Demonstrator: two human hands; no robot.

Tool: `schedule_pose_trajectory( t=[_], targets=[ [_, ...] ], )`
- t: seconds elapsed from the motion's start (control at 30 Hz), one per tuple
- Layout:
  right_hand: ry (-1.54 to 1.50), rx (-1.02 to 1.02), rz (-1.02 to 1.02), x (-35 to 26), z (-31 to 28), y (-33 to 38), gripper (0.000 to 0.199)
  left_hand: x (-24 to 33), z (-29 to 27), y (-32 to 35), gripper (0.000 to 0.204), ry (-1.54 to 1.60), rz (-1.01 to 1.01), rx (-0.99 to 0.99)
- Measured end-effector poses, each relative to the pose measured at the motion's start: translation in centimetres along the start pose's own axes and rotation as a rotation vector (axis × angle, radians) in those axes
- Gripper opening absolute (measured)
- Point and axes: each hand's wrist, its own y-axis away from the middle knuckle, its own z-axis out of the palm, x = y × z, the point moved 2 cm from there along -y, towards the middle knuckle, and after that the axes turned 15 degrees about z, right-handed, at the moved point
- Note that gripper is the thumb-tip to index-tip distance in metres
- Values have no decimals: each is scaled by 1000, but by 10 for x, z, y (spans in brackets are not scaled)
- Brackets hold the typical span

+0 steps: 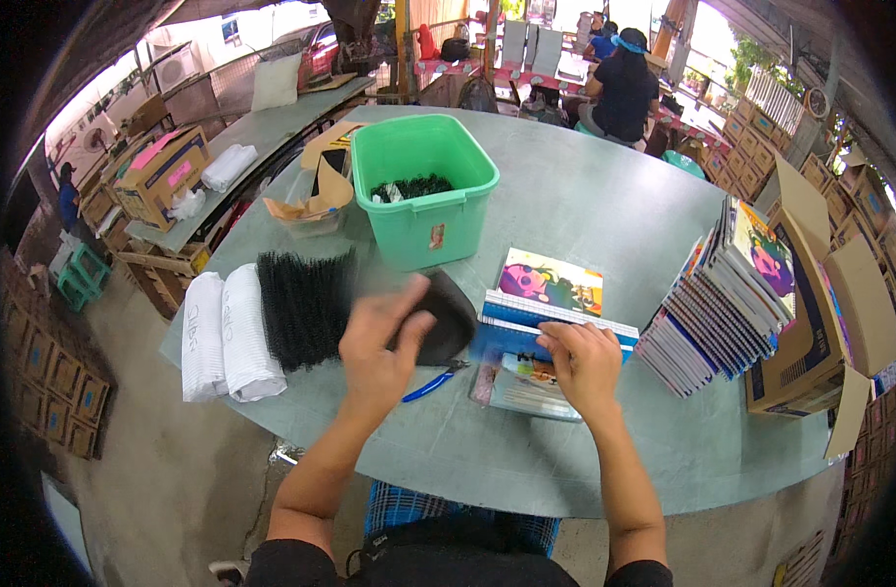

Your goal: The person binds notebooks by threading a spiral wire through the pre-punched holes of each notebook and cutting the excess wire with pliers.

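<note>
My right hand is closed on the near edge of a blue notebook with a row of holes along its white edge. Under it lie a notebook with a colourful cartoon cover and a plastic-wrapped stack of notebooks. Smeared by motion, my left hand hovers over a dark shallow tray; its thumb and forefinger are apart, with nothing visible between them. Beside it lies a bundle of black binding coils. Blue-handled pliers rest just in front of the tray.
A green tub holding black coils stands behind the tray. White wrapped rolls lie at the left. At the right are stacked spiral notebooks and an open carton. People sit at a far table.
</note>
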Motion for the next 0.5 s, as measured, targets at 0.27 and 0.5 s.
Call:
schedule_pose_trajectory(
  t=[0.27, 0.5],
  targets=[
    [-24, -6, -1, -7, 7, 2, 11, 9, 3, -5, 37, 79, 16, -317],
    [-73, -1, 2, -4, 3, 5, 15, 9, 10, -7, 35, 186, -150, -15]
  ],
)
